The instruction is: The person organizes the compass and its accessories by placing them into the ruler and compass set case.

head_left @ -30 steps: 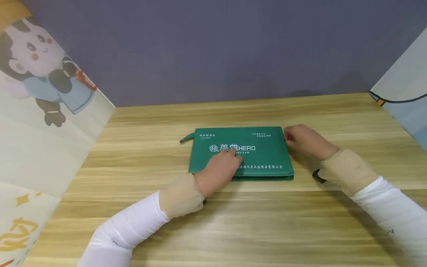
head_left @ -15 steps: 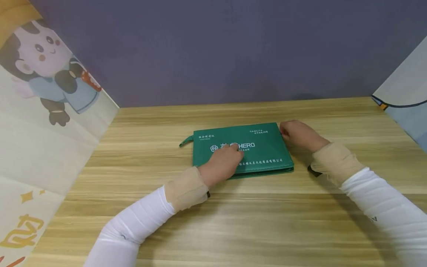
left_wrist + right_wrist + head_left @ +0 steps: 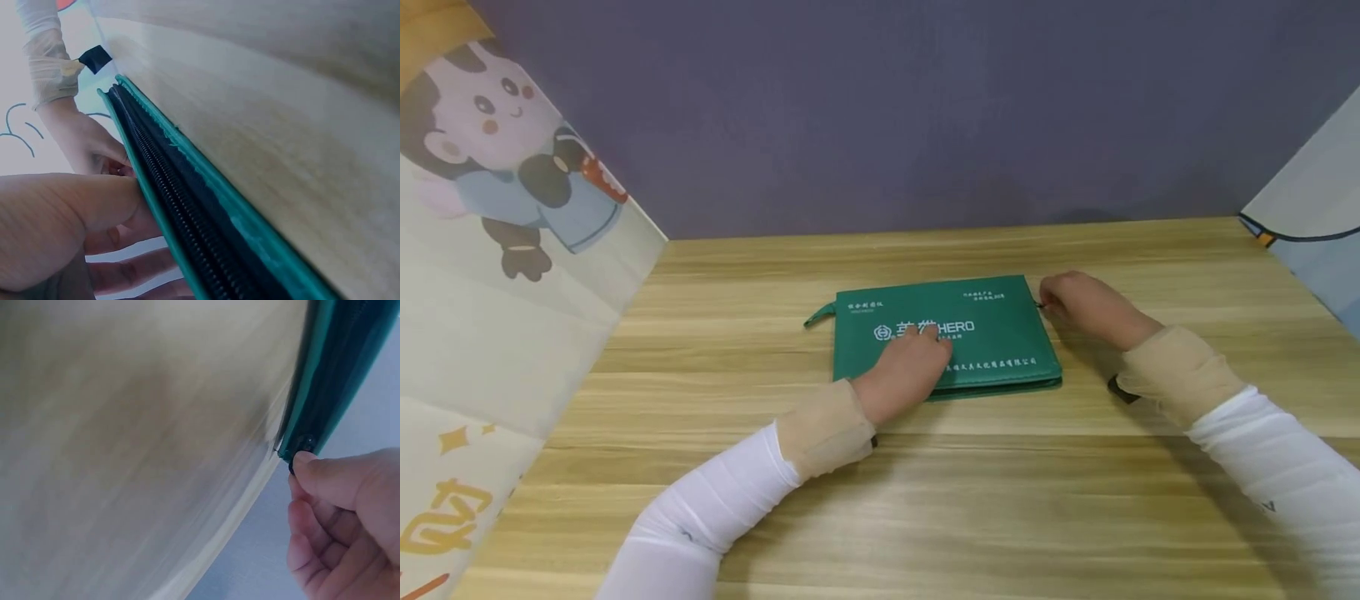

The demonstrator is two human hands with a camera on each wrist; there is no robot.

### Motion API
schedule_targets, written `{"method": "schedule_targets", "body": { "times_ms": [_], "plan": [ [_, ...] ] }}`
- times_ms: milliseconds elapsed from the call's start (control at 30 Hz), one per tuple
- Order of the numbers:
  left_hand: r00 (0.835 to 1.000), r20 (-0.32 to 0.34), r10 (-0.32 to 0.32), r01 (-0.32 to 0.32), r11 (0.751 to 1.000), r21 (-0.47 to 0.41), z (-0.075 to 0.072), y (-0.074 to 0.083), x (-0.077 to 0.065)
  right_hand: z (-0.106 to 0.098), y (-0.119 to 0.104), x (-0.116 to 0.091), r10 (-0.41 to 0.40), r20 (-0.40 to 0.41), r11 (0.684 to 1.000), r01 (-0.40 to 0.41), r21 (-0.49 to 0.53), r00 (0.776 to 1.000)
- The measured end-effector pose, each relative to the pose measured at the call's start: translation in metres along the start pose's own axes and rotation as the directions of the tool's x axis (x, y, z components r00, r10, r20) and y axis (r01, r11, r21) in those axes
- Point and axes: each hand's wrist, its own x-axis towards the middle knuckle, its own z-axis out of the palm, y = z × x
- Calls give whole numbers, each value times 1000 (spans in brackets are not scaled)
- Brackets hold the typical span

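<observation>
A green zippered case with white "HERO" lettering lies flat on the table. My left hand rests on its top face near the front edge, fingers laid over the lettering. Along the front side, the left wrist view shows a black zipper with its teeth joined. At the case's right side, my right hand pinches a small dark zipper pull between thumb and forefinger. The other fingers of that hand are curled in. A green strap loop sticks out from the upper left corner.
The wood-grain table meets a dark purple-grey panel behind the case. A pale panel with a cartoon figure stands on the left. A black cable runs by the far right corner.
The case has turned slightly, its right end farther back. My right hand has drawn a little to the right in the last half second, and the dark pull now shows. My left hand stays on top.
</observation>
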Motion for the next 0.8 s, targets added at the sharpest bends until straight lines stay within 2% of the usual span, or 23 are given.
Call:
{"method": "schedule_targets", "body": {
  "times_ms": [400,800],
  "plan": [
    [1000,-19,11,-11,1000,0,1,0,1,-1,-7,-11,-59,24,997,60,-39,998],
    [1000,-9,18,-18,1000,3,0,0,1,-3,-21,-45,-106,86,994,107,-5,991]
  ]
}}
